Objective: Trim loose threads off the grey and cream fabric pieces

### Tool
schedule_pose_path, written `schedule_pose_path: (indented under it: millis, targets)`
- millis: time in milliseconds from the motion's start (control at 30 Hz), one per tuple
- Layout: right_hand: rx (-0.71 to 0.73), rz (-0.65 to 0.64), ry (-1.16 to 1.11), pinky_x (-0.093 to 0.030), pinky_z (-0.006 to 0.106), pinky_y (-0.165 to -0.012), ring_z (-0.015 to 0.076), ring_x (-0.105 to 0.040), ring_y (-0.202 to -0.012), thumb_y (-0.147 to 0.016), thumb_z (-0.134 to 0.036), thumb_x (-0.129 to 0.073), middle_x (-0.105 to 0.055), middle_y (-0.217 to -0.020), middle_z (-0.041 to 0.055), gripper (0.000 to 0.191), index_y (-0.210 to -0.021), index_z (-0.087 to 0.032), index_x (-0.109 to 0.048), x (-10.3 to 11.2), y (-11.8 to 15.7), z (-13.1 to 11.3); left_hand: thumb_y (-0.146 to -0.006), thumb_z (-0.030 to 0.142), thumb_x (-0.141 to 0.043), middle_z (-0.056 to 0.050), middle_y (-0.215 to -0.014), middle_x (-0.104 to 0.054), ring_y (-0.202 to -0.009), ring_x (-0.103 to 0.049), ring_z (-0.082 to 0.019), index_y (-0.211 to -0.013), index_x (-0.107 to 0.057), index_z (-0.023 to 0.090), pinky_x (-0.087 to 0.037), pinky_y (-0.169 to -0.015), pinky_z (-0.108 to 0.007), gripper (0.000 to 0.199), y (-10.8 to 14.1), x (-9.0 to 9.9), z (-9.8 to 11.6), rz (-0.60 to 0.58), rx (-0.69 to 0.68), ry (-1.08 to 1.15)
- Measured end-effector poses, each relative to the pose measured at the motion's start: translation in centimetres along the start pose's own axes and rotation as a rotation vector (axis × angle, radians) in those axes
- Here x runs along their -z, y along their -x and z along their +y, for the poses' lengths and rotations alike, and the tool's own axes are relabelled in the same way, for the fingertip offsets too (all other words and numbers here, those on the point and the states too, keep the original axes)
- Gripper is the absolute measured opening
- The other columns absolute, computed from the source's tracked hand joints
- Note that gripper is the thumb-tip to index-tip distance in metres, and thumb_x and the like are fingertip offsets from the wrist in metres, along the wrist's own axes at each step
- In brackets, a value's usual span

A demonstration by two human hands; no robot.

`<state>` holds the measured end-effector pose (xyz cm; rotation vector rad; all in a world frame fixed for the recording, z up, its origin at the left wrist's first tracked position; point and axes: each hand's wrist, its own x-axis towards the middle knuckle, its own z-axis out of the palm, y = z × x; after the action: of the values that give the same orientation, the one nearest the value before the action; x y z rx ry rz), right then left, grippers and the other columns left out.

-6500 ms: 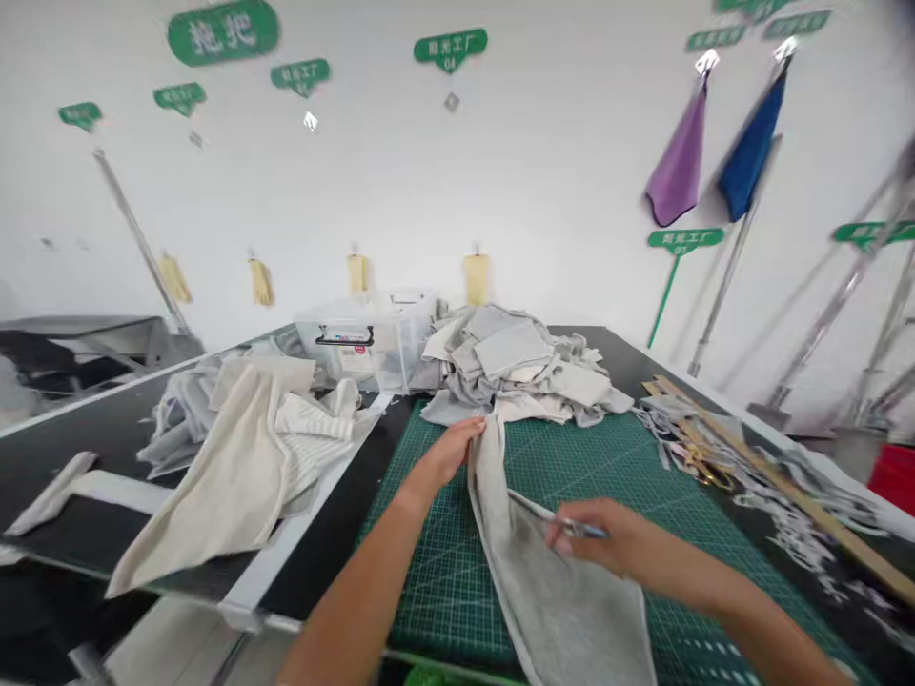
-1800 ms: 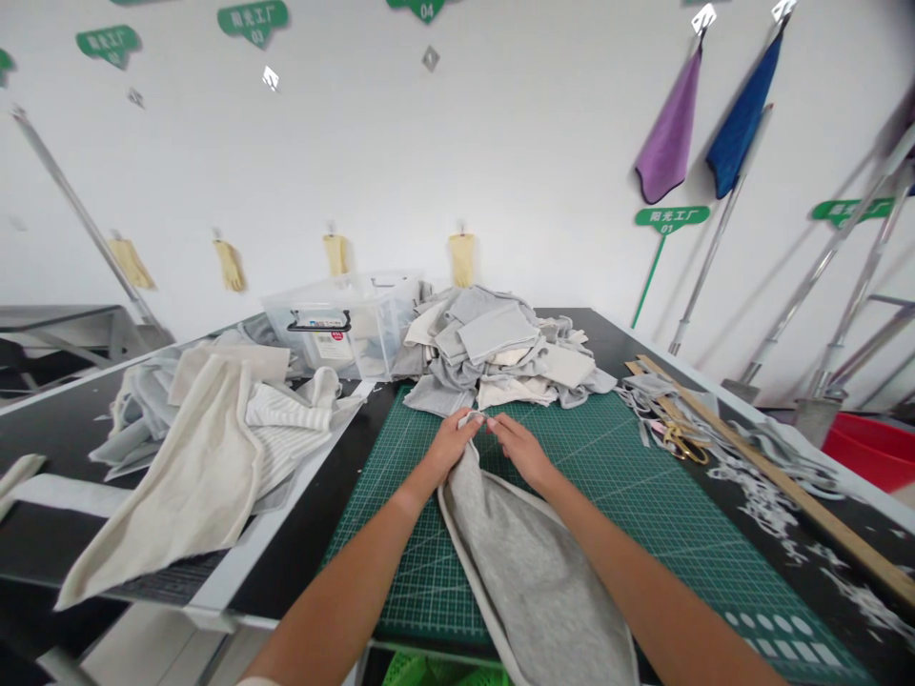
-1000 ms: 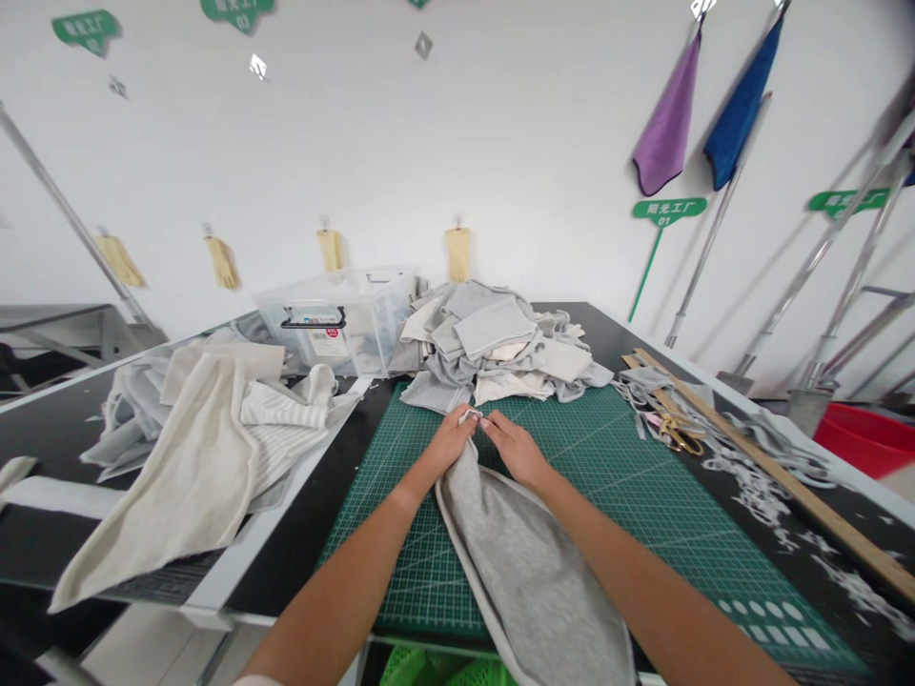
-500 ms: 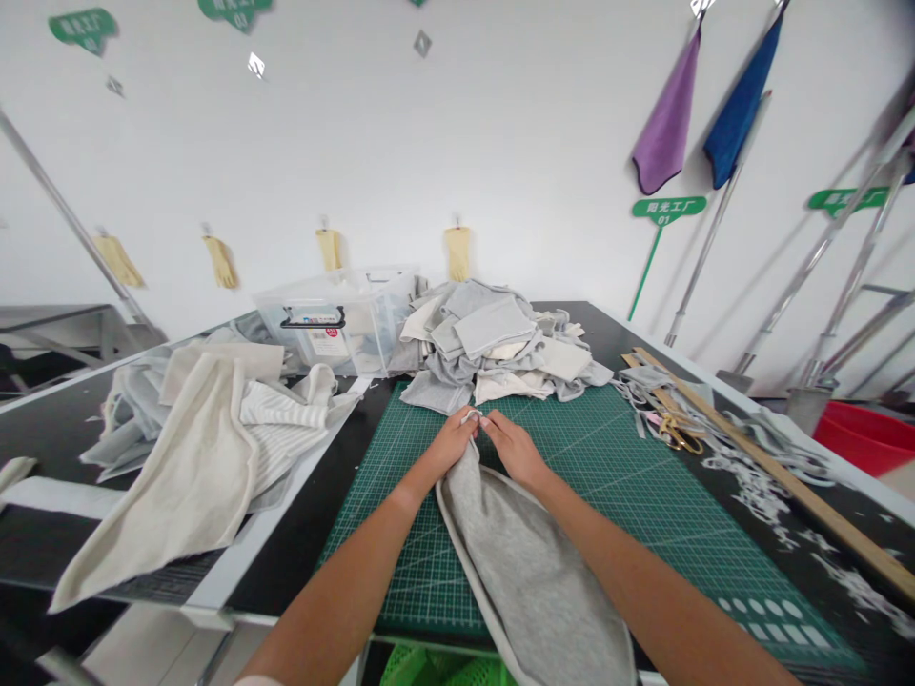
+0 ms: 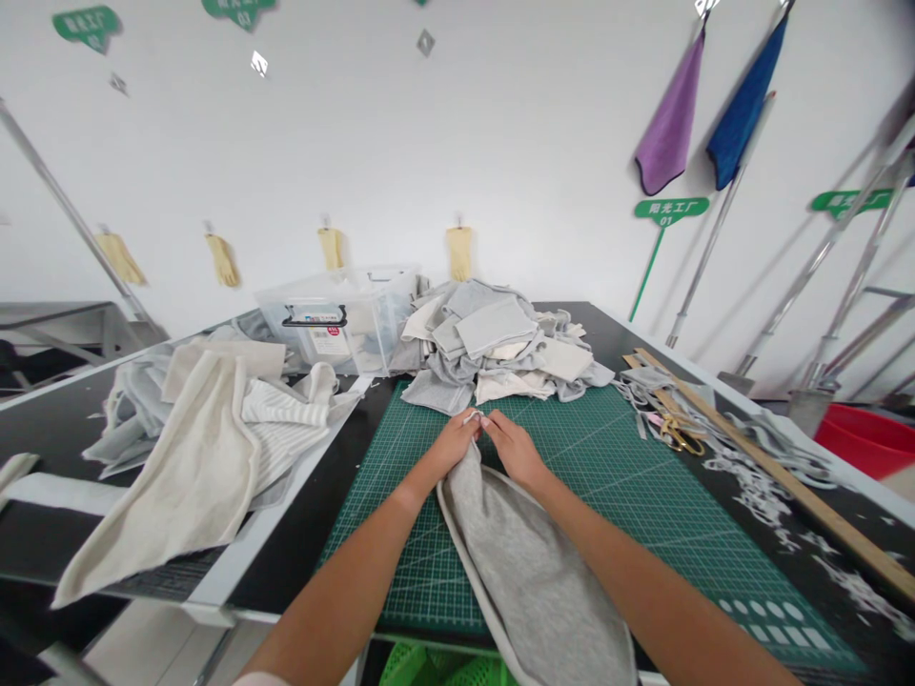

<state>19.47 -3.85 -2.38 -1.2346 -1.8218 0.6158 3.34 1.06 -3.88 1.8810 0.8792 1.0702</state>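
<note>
A long grey cloth piece (image 5: 529, 572) with a pale edge runs from my fingertips down over the front edge of the green cutting mat (image 5: 429, 562). Its narrow upper end is pinched by my left hand (image 5: 457, 440) and my right hand (image 5: 509, 446), whose fingertips meet or nearly meet there. Both hands are closed on the cloth, above the mat. Just beyond them lies a heap of grey and cream cloth pieces (image 5: 493, 333).
Left are a cream cloth (image 5: 193, 457), striped cloth (image 5: 282, 429) and a clear plastic box (image 5: 321, 329). On the right lie gold-handled scissors (image 5: 679, 435), a wooden ruler (image 5: 786, 476) and white scraps (image 5: 758, 495). A green basket (image 5: 443, 667) is below the front edge.
</note>
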Motion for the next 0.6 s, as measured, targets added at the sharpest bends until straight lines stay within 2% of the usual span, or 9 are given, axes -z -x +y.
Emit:
schedule_pose_path:
  millis: [200, 367, 600]
  targets:
    - [0.004, 0.004, -0.017, -0.039, 0.028, -0.076, 0.0170, -0.056, -0.077, -0.103, -0.050, -0.033, -0.063, -0.083, -0.0009, 0.039, -0.086, -0.025, -0.057, -0.1, -0.1, 0.0, -0.098, 0.048, -0.037, 0.001, -0.070, -0.050, -0.071, -0.046, -0.015, -0.071, -0.044, 0.020, -0.038, -0.074, -0.029, 0.039, 0.0, 0.0, 0.2, 0.005, 0.005, -0.017]
    - [-0.003, 0.043, -0.064, -0.037, 0.027, -0.066, 0.0161, -0.049, -0.068, -0.103, -0.052, -0.030, -0.055, -0.072, -0.0007, 0.043, -0.077, -0.023, -0.049, -0.1, -0.1, 0.2, -0.098, 0.048, -0.037, 0.002, -0.070, -0.049, -0.070, -0.046, -0.015, -0.073, -0.047, 0.019, -0.037, -0.072, -0.028, 0.040, 0.1, -0.2, 0.4, -0.010, 0.004, 0.025]
    - [-0.218, 0.043, -0.350, -0.029, 0.025, -0.047, 0.0125, -0.035, -0.051, -0.095, -0.065, -0.038, -0.042, -0.061, -0.0033, 0.047, -0.075, -0.023, -0.049, -0.5, -0.7, 1.1, -0.096, 0.052, -0.040, 0.002, -0.070, -0.050, -0.068, -0.045, -0.014, -0.078, -0.051, 0.018, -0.036, -0.071, -0.027, 0.040, 0.1, -0.4, 0.3, -0.006, 0.053, 0.042]
